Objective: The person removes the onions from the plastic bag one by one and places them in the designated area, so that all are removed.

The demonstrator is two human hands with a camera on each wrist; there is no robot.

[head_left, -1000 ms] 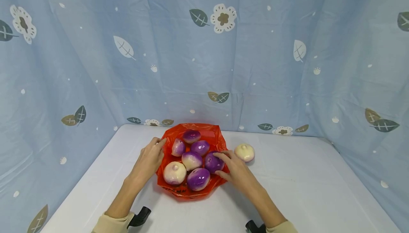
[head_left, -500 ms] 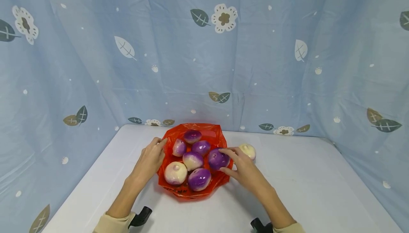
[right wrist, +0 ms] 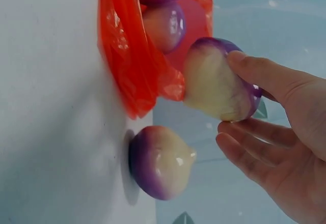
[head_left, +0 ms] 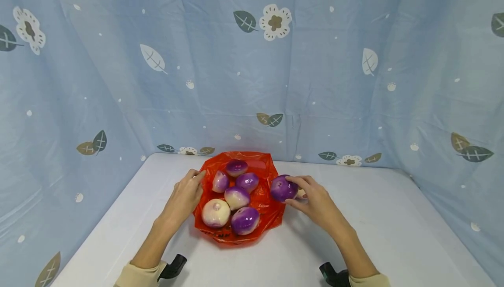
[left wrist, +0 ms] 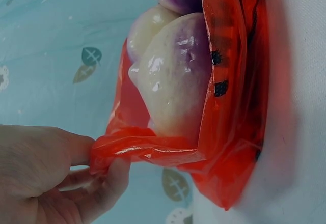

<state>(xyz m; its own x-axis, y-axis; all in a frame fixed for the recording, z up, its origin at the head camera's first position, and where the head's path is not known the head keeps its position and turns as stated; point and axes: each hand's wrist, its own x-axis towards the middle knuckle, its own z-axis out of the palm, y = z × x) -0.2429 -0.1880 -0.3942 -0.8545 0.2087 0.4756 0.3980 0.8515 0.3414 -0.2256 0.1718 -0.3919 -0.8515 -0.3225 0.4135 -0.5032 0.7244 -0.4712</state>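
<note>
My left hand (head_left: 184,198) pinches the left rim of a red plastic bag (head_left: 268,217); the left wrist view shows the bag's edge (left wrist: 137,147) folded between thumb and fingers. My right hand (head_left: 320,201) grips a glossy purple-and-white onion (head_left: 282,188) between thumb and fingertips, above the bag's right rim. In the right wrist view this raised onion (right wrist: 211,81) is beside the bag's edge, its pale side toward the camera. Several more onions (head_left: 245,220) lie inside the bag. Another onion (right wrist: 162,163) sits on the table, mostly hidden behind my right hand in the head view.
The white table (head_left: 393,225) ends at a blue curtain (head_left: 212,81) printed with leaves and flowers, which rises at the back and both sides. Black wrist mounts (head_left: 173,267) show at both wrists.
My right hand has lifted the onion from the right side of the bag and carried it up and to the right. The left hand stays at the bag's rim.
</note>
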